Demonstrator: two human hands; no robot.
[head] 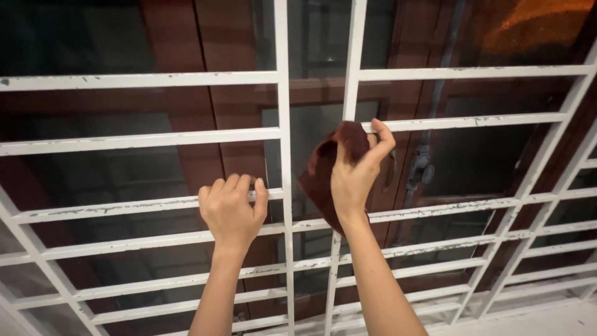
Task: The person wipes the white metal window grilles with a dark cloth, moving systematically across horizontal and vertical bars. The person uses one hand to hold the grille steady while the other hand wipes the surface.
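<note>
We have our right hand [356,177] raised against a white window grille [283,134], its fingers closed around a dark red cloth [323,171]. The thumb and forefinger pinch the cloth's upper edge right where one horizontal bar meets an upright bar, and the rest of the cloth hangs bunched to the left of our palm and down toward the wrist, pressed between the hand and the metal. Our left hand [231,208] sits lower and to the left of that grip, well clear of the cloth, with its fingers curled over a horizontal bar [124,206] and the thumb hooked round it, so it is closed on the bar itself. One upright bar stands between the two hands. The paint on the bars is chipped and scuffed in many spots, most plainly along the bars just right of and below the cloth. Behind the grille, past our right hand, we see a reddish-brown wooden window frame [224,112] with dark glass panes, and just to the right of the cloth a dark metal latch [421,168] fixed on the frame. Both forearms rise from the bottom of the view toward the bars.
</note>
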